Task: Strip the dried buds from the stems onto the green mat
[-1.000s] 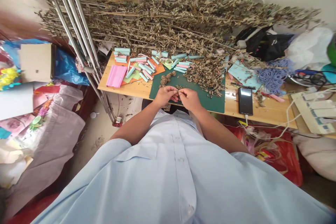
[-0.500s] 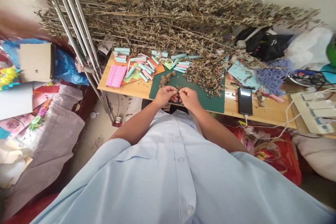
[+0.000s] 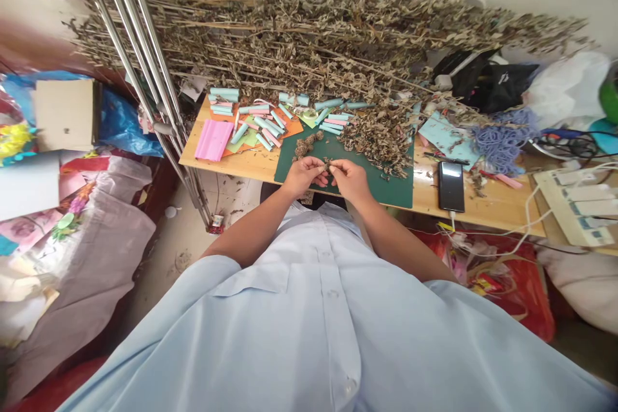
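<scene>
Two hands, the left hand (image 3: 304,175) and right hand (image 3: 350,181), pinch what looks like one dried leaf fragment (image 3: 328,167).
Both grips are closed on it above a green cutting mat (image 3: 386,192); just ahead lie one small clump of crumbled leaves (image 3: 304,147) and one larger leaf pile (image 3: 374,141), with too many teal paper rolls (image 3: 261,121) beyond to count.

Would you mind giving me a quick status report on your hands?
Left hand and right hand pinching a small dried-leaf bit over the green cutting mat. Crumbled dried leaves heaped beside them.
</scene>
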Demonstrator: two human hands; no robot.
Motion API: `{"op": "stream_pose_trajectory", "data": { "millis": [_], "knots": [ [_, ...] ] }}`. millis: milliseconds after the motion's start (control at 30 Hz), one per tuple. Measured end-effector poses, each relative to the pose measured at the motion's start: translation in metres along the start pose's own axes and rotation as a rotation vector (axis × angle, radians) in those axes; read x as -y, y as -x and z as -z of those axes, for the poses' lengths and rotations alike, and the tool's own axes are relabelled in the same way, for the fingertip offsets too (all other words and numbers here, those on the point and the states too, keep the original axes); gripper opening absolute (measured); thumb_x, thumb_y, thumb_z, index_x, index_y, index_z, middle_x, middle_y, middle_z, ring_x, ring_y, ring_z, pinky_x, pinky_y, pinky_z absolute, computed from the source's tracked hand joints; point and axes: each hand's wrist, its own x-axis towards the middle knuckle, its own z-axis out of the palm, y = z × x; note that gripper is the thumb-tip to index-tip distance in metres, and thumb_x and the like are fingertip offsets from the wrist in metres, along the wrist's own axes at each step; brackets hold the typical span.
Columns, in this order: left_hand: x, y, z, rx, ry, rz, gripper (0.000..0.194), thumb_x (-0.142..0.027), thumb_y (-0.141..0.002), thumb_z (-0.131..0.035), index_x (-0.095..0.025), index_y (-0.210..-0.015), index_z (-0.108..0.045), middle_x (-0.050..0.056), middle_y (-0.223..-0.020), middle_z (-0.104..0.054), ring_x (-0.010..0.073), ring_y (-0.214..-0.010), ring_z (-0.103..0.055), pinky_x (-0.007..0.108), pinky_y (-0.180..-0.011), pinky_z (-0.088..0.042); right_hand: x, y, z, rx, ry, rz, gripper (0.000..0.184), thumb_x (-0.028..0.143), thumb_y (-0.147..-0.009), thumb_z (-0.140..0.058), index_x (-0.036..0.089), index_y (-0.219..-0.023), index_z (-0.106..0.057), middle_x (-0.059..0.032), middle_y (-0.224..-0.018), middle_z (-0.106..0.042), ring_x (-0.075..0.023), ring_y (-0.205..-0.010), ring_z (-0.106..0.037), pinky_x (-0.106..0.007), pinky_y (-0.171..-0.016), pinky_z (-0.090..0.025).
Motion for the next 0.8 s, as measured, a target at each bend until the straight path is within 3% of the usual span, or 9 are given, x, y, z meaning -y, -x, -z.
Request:
{"op": "stream_pose_trajectory", "data": {
  "millis": [200,467,533,700,800],
  "knots": [
    [-0.002,0.001,-0.002,-0.016,-0.052,0.026,0.037,-0.035,-0.075,-0.079,-0.013,-0.094,-0.057,0.002,-0.071,-0.069,0.0138,-0.058,-0.069,0.026,-0.057,-0.057,0.001,-0.002,0.001,0.11,0.062,0.007,0.025,0.037,-0.085,-0.058,0.019,-0.089,-0.075,-0.0027,-0.075,-0.074,-0.0145,-0.052,-0.061,-0.025,-0.051,-0.046],
    [0.001,0.0,-0.006,-0.04,-0.158,0.018,0.024,-0.029,-0.079,-0.075,-0.013,-0.089,-0.06,-0.001,-0.059,-0.065,0.0119,-0.052,-0.065,0.025,-0.054,-0.056,-0.007,-0.003,-0.003,-0.01,0.361,0.247,0.018,0.024,-0.079,-0.056,0.021,-0.07,-0.071,-0.0028,-0.069,-0.071,-0.0168,-0.062,-0.061,-0.028,-0.065,-0.048],
    [-0.001,0.0,-0.006,-0.028,-0.152,0.027,0.024,-0.03,-0.079,-0.074,-0.013,-0.088,-0.06,-0.001,-0.059,-0.065,0.0122,-0.052,-0.065,0.025,-0.054,-0.056,-0.006,-0.001,-0.006,-0.048,0.313,0.203,0.017,0.026,-0.079,-0.057,0.02,-0.07,-0.07,-0.0029,-0.068,-0.071,-0.0169,-0.061,-0.062,-0.028,-0.063,-0.049],
    [-0.007,0.003,-0.002,0.001,-0.075,0.047,0.031,-0.031,-0.075,-0.078,-0.012,-0.089,-0.06,0.003,-0.066,-0.069,0.0132,-0.053,-0.066,0.026,-0.055,-0.057,-0.005,0.001,-0.016,-0.017,-0.052,-0.118,0.016,0.03,-0.077,-0.057,0.02,-0.074,-0.069,0.0006,-0.054,-0.063,-0.0159,-0.047,-0.06,-0.025,-0.045,-0.046],
    [-0.007,0.003,0.0,-0.003,-0.032,0.042,0.036,-0.034,-0.072,-0.081,-0.011,-0.091,-0.06,0.003,-0.07,-0.07,0.0132,-0.056,-0.067,0.027,-0.057,-0.058,-0.008,-0.001,-0.019,-0.023,-0.218,-0.212,0.014,0.031,-0.075,-0.059,0.02,-0.073,-0.068,0.0018,-0.051,-0.061,-0.0147,-0.044,-0.058,-0.023,-0.039,-0.044]
  ]
}}
